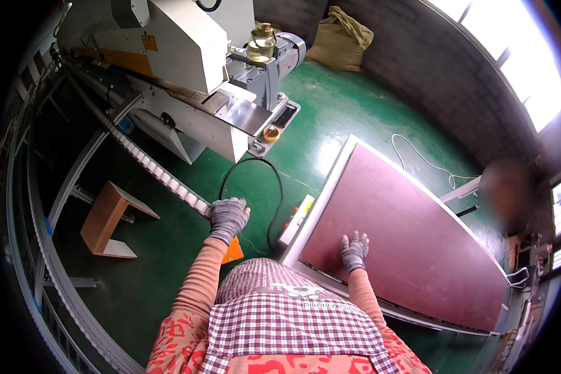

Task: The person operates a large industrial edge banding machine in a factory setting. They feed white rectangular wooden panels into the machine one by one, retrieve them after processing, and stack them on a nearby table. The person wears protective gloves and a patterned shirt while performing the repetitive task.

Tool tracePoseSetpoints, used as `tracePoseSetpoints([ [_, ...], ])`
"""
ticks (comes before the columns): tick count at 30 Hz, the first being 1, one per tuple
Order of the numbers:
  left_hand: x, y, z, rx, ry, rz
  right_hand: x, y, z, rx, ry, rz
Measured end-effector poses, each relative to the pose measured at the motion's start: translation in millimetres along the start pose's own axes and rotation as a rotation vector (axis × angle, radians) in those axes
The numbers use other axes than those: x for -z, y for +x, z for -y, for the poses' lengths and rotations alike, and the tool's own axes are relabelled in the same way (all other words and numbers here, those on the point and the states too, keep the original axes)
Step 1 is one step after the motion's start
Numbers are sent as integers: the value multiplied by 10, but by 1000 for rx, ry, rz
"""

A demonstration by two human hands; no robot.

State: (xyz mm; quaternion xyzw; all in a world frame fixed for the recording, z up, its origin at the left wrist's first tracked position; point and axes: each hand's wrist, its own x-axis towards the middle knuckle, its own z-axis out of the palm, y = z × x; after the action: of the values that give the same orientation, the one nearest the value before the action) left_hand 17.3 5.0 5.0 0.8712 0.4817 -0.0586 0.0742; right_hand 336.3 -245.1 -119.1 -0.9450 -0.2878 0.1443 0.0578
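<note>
My left hand (227,217), in a grey knit glove, rests on the near end of a long roller rail (144,161) that runs back to a white and grey machine (181,56); whether the fingers close around the rail end I cannot tell. My right hand (354,250), also gloved, lies flat with fingers spread on the near part of a large dark reddish-brown board (411,230) with a pale edge. The board lies flat on a white-framed table (321,196) to my right.
A black cable (274,199) loops on the green floor between machine and table. A small wooden stool (109,218) stands at left. A metal rail frame (37,262) curves along the left. A sack (341,38) leans on the far brick wall. Another person (505,193) stands beyond the board.
</note>
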Motion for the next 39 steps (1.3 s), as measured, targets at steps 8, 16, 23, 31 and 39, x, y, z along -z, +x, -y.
tracePoseSetpoints([
  [8, -20, -19, 7, -14, 7, -20, 362, 145, 190, 122, -57, -582],
  [16, -14, -6, 2, 3, 10, 15, -637, -671, -30, 123, -186, -157],
  [23, -106, 22, 33, -8, 4, -29, -629, -615, -87, 161, -189, -159],
  [31, -59, 13, 10, -6, -10, -22, -477, -448, -59, 136, -165, -55],
  [39, -32, -11, 1, 0, -9, -39, 343, 225, 112, 127, -39, -352],
])
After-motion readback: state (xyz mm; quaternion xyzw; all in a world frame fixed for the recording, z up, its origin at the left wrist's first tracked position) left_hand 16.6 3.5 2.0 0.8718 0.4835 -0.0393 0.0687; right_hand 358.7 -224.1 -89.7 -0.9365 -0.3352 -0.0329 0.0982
